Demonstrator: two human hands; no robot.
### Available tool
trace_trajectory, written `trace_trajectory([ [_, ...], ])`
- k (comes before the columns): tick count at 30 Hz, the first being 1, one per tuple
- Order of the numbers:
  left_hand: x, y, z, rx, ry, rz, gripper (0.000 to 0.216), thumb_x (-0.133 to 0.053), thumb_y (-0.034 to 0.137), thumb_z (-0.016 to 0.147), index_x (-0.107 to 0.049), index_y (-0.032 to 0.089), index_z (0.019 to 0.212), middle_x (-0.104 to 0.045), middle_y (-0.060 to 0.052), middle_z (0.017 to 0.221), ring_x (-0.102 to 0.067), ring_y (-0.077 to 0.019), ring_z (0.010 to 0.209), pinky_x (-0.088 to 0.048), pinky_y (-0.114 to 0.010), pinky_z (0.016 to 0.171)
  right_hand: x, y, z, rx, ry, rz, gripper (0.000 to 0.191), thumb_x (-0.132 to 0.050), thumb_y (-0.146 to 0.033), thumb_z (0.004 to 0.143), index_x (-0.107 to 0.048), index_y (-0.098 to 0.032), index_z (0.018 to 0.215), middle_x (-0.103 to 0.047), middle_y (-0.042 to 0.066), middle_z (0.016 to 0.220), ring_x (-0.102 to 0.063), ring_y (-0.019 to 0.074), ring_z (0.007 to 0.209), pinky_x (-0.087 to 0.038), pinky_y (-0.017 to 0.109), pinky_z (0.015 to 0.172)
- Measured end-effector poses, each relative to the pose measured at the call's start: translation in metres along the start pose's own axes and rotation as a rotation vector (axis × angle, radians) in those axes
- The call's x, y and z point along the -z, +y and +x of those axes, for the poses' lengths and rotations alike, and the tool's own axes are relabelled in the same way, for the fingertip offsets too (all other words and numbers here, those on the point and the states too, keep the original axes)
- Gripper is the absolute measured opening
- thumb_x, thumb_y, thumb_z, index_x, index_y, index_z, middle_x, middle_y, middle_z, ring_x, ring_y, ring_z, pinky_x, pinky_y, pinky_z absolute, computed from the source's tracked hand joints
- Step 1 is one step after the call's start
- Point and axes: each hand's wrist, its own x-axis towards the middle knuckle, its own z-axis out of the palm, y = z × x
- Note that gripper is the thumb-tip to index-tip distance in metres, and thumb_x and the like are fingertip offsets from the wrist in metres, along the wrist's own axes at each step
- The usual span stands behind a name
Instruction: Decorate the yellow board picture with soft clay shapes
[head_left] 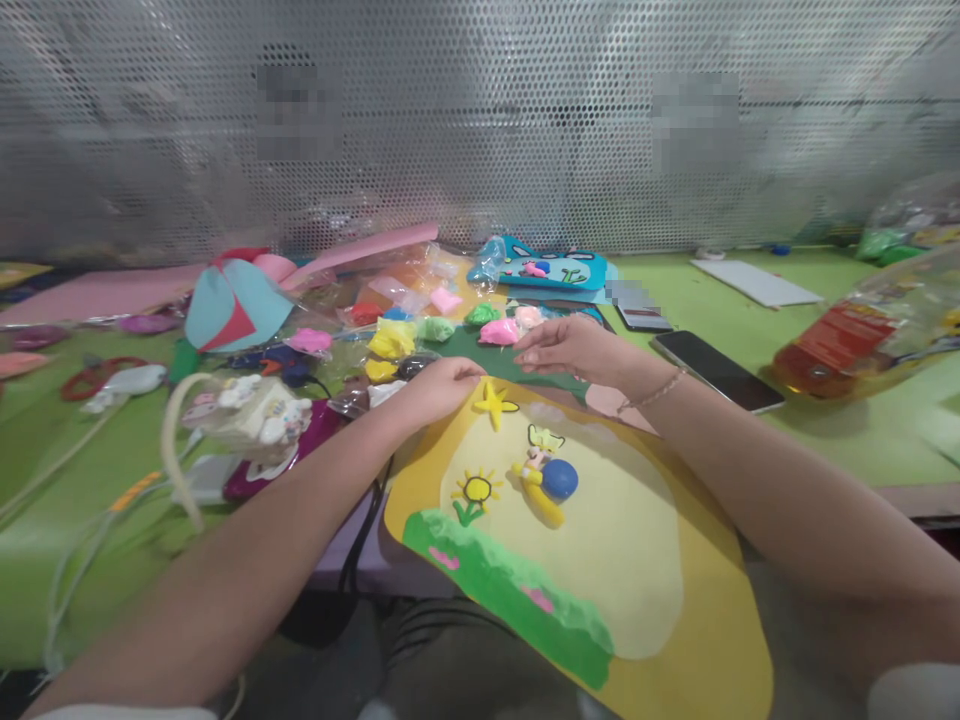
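Two hands sat mid-frame at dark green sheet (501, 362).
L hand (442, 385) curled, grip unclear; R hand (571, 347) lay flat, holding nothing. Sheet prob. light, floppy: pinch edge.

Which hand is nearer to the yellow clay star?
Left. The left hand sits right beside the yellow clay star; the right hand is farther off, up and rightward, over the dark green sheet.
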Motion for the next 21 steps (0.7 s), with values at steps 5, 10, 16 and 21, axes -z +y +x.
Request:
trace_trajectory([
  [5, -0.0013, -0.0036, 0.0015, -0.004, 0.002, -0.018, 0.024, -0.05, 0.027, 0.078, -0.066, 0.017, 0.093, -0.072, -0.007, 0.1, -0.066, -0.0203, 0.091, -0.05, -0.03, 0.079, -0.0029, -0.0004, 0.0009, -0.044, 0.021, 0.023, 0.01, -0.059, -0.016, 0.085, -0.067, -0.016, 0.077, -0.069, 0.002, 0.068, -0.063, 0.0065, 0.059, -0.053, 0.015, 0.055],
  [10, -0.0021, -0.0072, 0.0028, -0.016, -0.007, -0.045, 0.025, -0.051, 0.03, 0.077, -0.067, 0.018, 0.092, -0.073, -0.005, 0.097, -0.066, -0.0206, 0.091, -0.05, -0.029, 0.078, -0.0047, -0.0005, 0.0015, 0.007, 0.03, -0.058, 0.015, -0.058, -0.016, 0.085, -0.065, -0.016, 0.072, -0.054, -0.004, 0.048, -0.048, 0.0029, 0.043, -0.042, 0.011, 0.042],
  [16, -0.0016, -0.0068, 0.0034, -0.033, -0.002, -0.012, 0.027, -0.051, 0.031, 0.077, -0.067, 0.017, 0.093, -0.072, -0.006, 0.097, -0.066, -0.0217, 0.09, -0.05, -0.03, 0.079, -0.0036, -0.0024, -0.0004, 0.033, 0.022, -0.111, 0.009, -0.072, -0.014, 0.07, -0.068, -0.016, 0.078, -0.069, 0.001, 0.07, -0.062, 0.0073, 0.062, -0.05, 0.016, 0.055],
  [21, -0.0022, -0.0091, 0.005, -0.046, -0.014, -0.014, 0.027, -0.05, 0.031, 0.077, -0.066, 0.016, 0.092, -0.072, -0.006, 0.097, -0.067, -0.021, 0.088, -0.05, -0.03, 0.079, -0.0032, -0.0043, -0.0011, 0.023, 0.063, -0.175, 0.008, -0.072, -0.008, 0.067, -0.066, -0.014, 0.069, -0.065, -0.002, 0.062, -0.055, 0.0037, 0.053, -0.047, 0.015, 0.052],
])
